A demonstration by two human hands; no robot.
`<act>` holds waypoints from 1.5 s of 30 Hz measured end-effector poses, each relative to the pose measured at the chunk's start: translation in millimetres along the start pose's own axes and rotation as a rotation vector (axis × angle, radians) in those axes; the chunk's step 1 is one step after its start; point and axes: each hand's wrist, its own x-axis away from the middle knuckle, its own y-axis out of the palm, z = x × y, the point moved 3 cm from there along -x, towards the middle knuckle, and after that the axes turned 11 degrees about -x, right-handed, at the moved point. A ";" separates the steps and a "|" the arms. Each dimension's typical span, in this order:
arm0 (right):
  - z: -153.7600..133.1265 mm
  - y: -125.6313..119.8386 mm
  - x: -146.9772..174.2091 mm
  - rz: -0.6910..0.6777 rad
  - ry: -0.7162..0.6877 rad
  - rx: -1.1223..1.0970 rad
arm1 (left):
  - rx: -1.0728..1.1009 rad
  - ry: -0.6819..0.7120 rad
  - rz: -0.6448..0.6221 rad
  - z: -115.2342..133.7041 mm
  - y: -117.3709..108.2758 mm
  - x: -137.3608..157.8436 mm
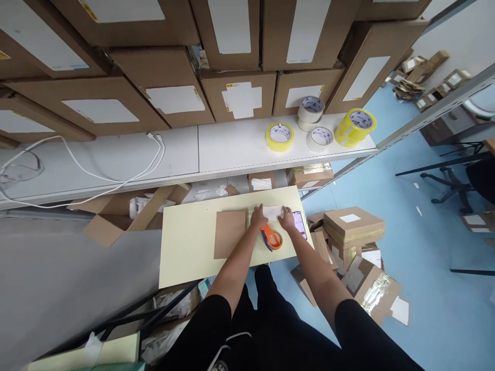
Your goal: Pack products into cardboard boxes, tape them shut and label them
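Observation:
A small white, flat-looking piece (273, 212) is between my hands over the cream tabletop (185, 242); whether it is paper or a thin box I cannot tell. My left hand (259, 217) grips its left end. My right hand (286, 219) grips the right end, fingers bent over the edge. Just below, an orange and blue tape dispenser (271, 237) lies on the table. A lit phone (299, 225) rests beside my right hand. To the left of my left hand lies a flat brown cardboard piece (230, 234).
Behind the table runs a grey shelf (228, 144) stacked with cardboard boxes (240, 95). It also bears yellow tape rolls (280, 136), white tape rolls (319, 138) and a white cable (116, 180). Boxes (353, 226) are piled on the blue floor at the right.

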 end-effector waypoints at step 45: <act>-121.0 -67.0 119.4 -0.190 -0.134 -1.104 | 0.626 0.418 0.082 61.0 -102.1 127.7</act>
